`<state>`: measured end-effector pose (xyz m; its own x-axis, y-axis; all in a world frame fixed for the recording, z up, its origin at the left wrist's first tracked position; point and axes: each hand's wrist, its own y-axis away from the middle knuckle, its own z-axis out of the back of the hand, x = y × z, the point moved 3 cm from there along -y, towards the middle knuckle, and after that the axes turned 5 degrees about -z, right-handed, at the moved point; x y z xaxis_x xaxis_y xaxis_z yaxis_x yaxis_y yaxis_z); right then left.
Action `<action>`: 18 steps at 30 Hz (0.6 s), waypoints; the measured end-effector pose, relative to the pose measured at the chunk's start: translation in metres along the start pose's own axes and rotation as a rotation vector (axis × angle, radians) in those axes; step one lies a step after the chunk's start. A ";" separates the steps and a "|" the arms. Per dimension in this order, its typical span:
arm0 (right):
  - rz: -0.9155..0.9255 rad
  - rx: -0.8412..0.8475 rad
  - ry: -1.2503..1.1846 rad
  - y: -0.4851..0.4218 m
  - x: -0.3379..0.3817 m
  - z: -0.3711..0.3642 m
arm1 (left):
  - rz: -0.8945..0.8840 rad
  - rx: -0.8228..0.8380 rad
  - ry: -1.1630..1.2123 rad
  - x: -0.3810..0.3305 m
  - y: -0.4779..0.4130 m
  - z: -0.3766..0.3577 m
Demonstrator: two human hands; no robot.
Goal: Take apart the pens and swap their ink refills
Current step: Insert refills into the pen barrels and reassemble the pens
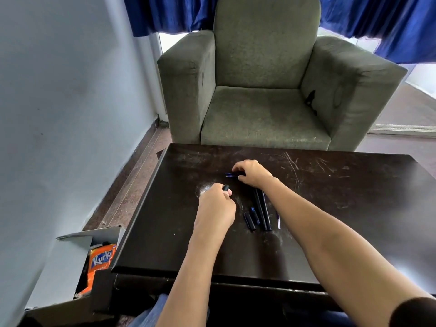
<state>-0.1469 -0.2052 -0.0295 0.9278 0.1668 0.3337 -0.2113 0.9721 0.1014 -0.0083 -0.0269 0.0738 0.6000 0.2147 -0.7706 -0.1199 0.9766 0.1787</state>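
Note:
On the dark wooden table (pixel 330 208) my left hand (pixel 215 206) grips a small black pen part (pixel 226 187) whose end sticks out above my fingers. Farther back, my right hand (pixel 252 173) has its curled fingers on thin blue ink refills (pixel 230 175) that lie flat and point left. Between my forearms lie two black pen barrels (pixel 262 208) side by side, a short black cap (pixel 249 221), a blue-tipped piece (pixel 254 214) and a thin refill (pixel 278 221) to their right.
A grey-green armchair (pixel 266 79) stands just behind the table. On the floor at the left, an open cardboard box (pixel 77 246) holds an orange snack bag (pixel 100 263). A pale wall runs along the left, and blue curtains (pixel 389 22) hang at the back.

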 end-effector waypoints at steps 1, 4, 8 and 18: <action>0.001 0.003 0.005 0.001 -0.001 0.000 | 0.001 -0.001 -0.002 0.000 0.000 0.000; -0.008 -0.001 0.009 0.002 -0.002 -0.001 | 0.009 0.000 0.001 -0.001 0.000 0.000; -0.018 -0.017 0.013 0.003 -0.004 -0.001 | 0.017 0.011 -0.006 -0.002 0.000 0.000; -0.028 -0.041 -0.007 0.002 -0.006 -0.003 | -0.003 0.000 -0.023 -0.001 0.001 0.001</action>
<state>-0.1519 -0.2036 -0.0338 0.9309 0.1380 0.3381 -0.1721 0.9824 0.0729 -0.0082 -0.0264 0.0748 0.6184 0.2110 -0.7570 -0.1177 0.9773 0.1762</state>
